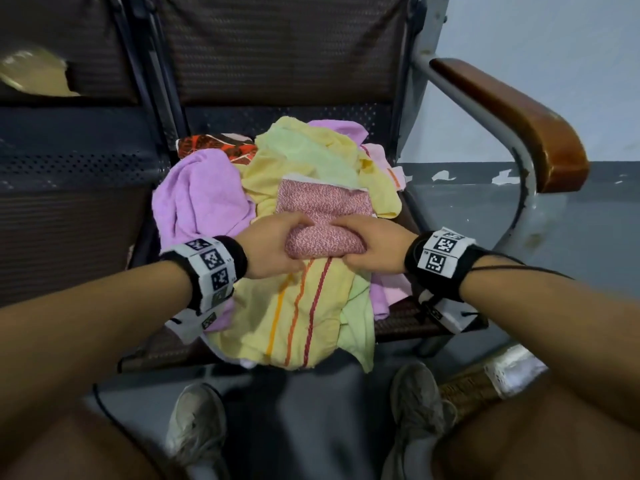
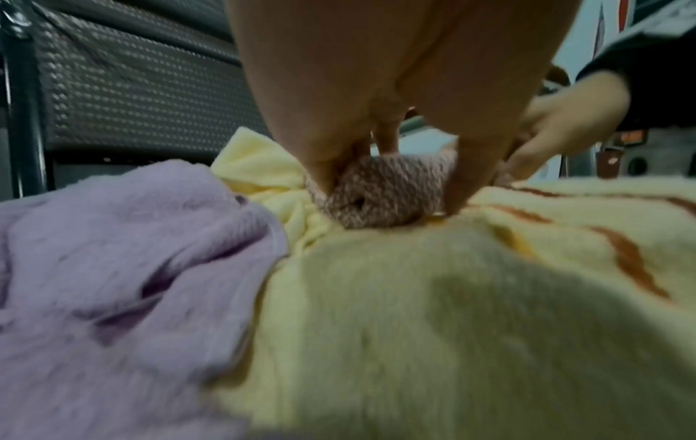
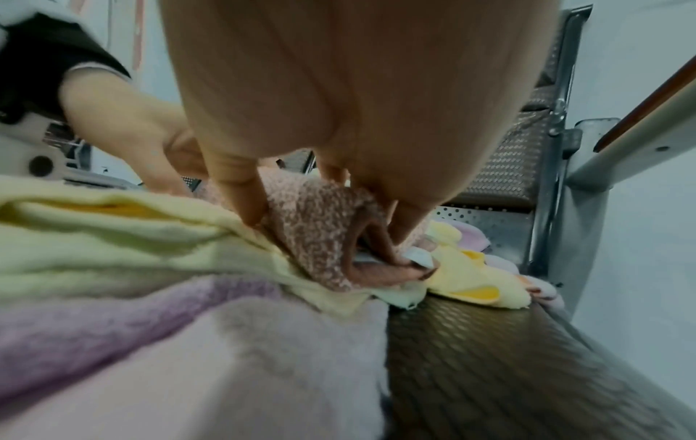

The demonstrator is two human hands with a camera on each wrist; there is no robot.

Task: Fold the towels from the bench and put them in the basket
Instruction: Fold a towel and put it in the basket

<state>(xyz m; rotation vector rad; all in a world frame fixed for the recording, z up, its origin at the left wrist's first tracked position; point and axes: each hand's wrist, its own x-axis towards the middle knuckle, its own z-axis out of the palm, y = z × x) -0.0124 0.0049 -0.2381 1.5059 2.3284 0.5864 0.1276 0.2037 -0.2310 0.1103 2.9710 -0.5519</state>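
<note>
Left hand (image 1: 273, 249) and right hand (image 1: 372, 249) each clamped round an end of the rolled pink speckled towel (image 1: 323, 220), fingers curled into its folds. Towel atop the yellow striped towel (image 1: 294, 306), lilac towel (image 1: 197, 199) alongside, all heaped on the bench seat (image 1: 408, 320).

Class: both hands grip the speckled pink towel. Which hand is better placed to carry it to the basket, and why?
Probably the right hand: the woven basket sits on the floor at the person's right. The left hand grips the speckled pink towel just as firmly, but would have to cross over.
</note>
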